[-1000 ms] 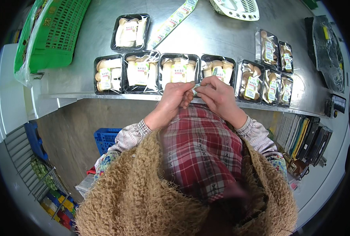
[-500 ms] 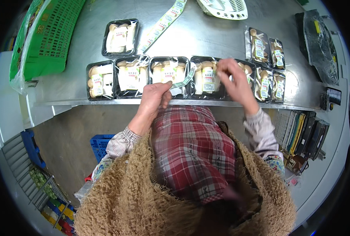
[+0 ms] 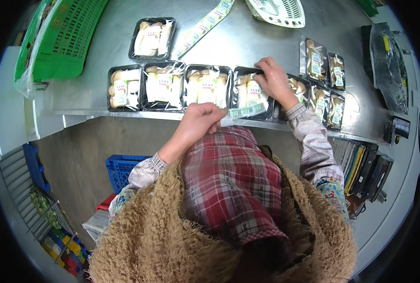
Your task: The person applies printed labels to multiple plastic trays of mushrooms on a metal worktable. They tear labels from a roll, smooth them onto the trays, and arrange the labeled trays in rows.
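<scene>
My left hand (image 3: 199,121) pinches the end of a short strip of labels (image 3: 246,112). The strip reaches right, over the near edge of a film-wrapped black tray of mushrooms (image 3: 241,93), which has a label on top. My right hand (image 3: 275,82) is at that tray's far right corner, its thumb and fingers curled over the rim. Left of it, in the same row, are three more labelled mushroom trays: one beside it (image 3: 206,88), a middle one (image 3: 164,87) and an end one (image 3: 125,88). My right wrist partly covers the trays beyond it.
Another mushroom tray (image 3: 152,38) sits behind the row, near a long label strip (image 3: 205,27). Smaller packs (image 3: 316,60) stand at the right. A green crate (image 3: 61,40) is at far left, a white basket (image 3: 292,20) at the back. The metal table's near edge (image 3: 167,114) runs before me.
My left hand has moved nearer to me and right, drawing the label strip off the trays toward the table edge. My right hand has come down onto the tray's far corner. The view has shifted slightly.
</scene>
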`<act>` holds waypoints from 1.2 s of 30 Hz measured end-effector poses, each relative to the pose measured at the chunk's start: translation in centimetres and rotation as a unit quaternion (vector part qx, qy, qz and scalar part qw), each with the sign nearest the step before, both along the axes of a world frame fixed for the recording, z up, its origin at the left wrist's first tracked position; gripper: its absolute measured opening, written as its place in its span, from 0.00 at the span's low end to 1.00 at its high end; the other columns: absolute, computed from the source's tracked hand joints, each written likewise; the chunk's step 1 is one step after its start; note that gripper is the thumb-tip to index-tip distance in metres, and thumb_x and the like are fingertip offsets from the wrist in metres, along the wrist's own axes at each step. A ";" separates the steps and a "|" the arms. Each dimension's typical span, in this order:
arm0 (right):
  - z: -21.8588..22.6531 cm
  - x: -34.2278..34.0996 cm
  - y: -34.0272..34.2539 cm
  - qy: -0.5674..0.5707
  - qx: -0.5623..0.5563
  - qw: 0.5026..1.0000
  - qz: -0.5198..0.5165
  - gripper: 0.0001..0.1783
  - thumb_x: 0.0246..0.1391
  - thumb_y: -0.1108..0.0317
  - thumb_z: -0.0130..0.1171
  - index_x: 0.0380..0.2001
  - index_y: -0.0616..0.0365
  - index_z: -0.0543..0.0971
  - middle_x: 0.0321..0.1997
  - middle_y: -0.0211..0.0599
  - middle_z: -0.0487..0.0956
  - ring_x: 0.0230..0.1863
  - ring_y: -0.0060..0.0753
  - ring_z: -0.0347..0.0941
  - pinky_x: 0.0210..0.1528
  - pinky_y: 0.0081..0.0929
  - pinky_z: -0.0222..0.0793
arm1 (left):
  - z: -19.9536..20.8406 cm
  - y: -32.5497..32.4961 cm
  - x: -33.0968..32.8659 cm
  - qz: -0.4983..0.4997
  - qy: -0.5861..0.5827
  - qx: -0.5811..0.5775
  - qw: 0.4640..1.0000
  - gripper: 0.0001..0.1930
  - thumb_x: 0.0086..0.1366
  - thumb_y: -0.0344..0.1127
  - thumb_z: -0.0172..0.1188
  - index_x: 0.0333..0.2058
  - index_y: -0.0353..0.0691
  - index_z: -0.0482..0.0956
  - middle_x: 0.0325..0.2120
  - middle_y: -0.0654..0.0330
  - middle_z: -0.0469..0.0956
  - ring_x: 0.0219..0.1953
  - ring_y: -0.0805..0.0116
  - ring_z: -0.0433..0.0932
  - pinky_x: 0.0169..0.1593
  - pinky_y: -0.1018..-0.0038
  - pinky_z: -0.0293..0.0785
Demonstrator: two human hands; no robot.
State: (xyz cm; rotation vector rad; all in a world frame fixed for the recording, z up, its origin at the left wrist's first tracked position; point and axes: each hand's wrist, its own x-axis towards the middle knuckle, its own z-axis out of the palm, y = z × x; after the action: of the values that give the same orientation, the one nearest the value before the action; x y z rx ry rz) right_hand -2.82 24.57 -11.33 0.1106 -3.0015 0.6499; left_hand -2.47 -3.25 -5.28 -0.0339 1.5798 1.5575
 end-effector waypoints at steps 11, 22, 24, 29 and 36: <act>8.7 3.9 -7.6 -0.182 -0.351 0.918 0.038 0.07 0.50 0.74 0.61 0.30 0.61 0.73 0.31 0.33 0.77 0.34 0.25 0.74 0.38 0.24 0.69 | -0.4 -0.7 -1.2 0.054 0.004 0.091 0.994 0.09 0.64 0.34 0.59 0.28 0.35 0.80 0.19 0.70 0.74 0.23 0.85 0.70 0.27 0.86 0.67; 8.6 5.8 -9.9 -0.203 -0.530 0.818 -0.091 0.07 0.52 0.80 0.59 0.34 0.63 0.73 0.29 0.25 0.75 0.29 0.14 0.71 0.34 0.13 0.70 | -0.5 -3.2 -1.2 0.062 -0.002 0.105 0.992 0.05 0.60 0.28 0.63 0.34 0.34 0.82 0.25 0.67 0.80 0.26 0.84 0.72 0.30 0.85 0.67; 9.1 5.7 -10.7 -0.212 -0.510 0.830 -0.079 0.06 0.52 0.79 0.60 0.33 0.63 0.74 0.28 0.25 0.75 0.29 0.14 0.71 0.34 0.13 0.70 | -0.5 -3.8 -2.1 0.000 0.205 0.056 0.977 0.06 0.56 0.28 0.64 0.33 0.34 0.81 0.23 0.63 0.79 0.25 0.74 0.74 0.32 0.77 0.70; 9.5 4.7 -13.3 -0.224 -0.493 0.840 -0.036 0.06 0.52 0.78 0.61 0.33 0.64 0.74 0.28 0.25 0.75 0.30 0.12 0.71 0.33 0.12 0.70 | 1.8 -5.3 -3.9 -0.204 0.435 -0.004 0.877 0.07 0.52 0.32 0.65 0.29 0.35 0.81 0.21 0.59 0.78 0.24 0.62 0.75 0.32 0.70 0.71; 8.8 5.2 -14.8 -0.249 -0.539 0.803 -0.053 0.06 0.53 0.79 0.59 0.35 0.64 0.75 0.29 0.28 0.78 0.30 0.14 0.75 0.32 0.13 0.72 | 0.4 -8.2 -2.4 -0.113 0.015 0.110 0.987 0.06 0.61 0.27 0.59 0.35 0.33 0.81 0.26 0.62 0.81 0.30 0.79 0.77 0.36 0.81 0.72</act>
State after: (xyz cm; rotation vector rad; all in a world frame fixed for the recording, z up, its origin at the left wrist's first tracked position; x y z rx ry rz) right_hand 2.35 9.78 -2.51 -0.3367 -2.4309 2.5146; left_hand -4.88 -11.45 -4.88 0.2816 1.3740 1.5471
